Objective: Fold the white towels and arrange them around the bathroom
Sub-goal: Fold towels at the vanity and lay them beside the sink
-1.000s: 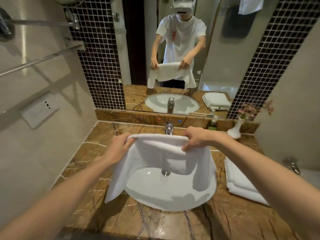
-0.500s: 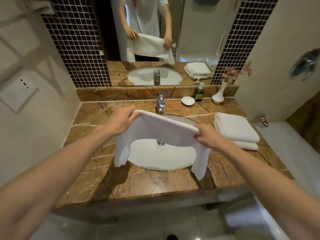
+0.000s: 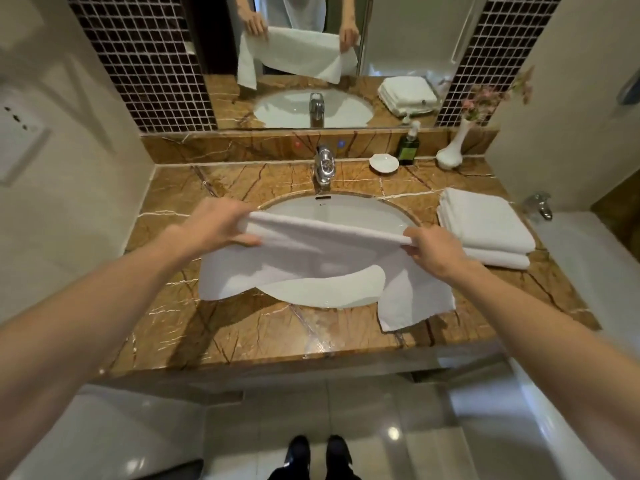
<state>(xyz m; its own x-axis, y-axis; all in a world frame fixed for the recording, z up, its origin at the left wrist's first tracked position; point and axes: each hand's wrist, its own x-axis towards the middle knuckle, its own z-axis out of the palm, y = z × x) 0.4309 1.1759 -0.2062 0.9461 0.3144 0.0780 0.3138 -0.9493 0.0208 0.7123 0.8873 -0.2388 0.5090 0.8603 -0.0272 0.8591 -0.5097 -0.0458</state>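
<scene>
A white towel [image 3: 304,261] hangs stretched between both hands over the oval sink [image 3: 346,292]. My left hand [image 3: 218,225] grips its left top corner, thumb underneath. My right hand [image 3: 434,245] pinches the right top corner. The towel's lower edge droops into the basin, and its right end hangs down over the brown marble counter [image 3: 242,334]. Two folded white towels [image 3: 485,226] lie stacked on the counter to the right of the sink.
A chrome tap [image 3: 323,166] stands behind the basin. A shell soap dish [image 3: 383,163], a green dispenser bottle [image 3: 408,145] and a white flower vase [image 3: 452,150] line the back right. A mirror [image 3: 398,36] hangs above. A bathtub [image 3: 588,271] lies at right.
The view has tilted down and pulled back, showing the floor and shoes. The towel has dropped lower over the sink and my hands have spread it wider.
</scene>
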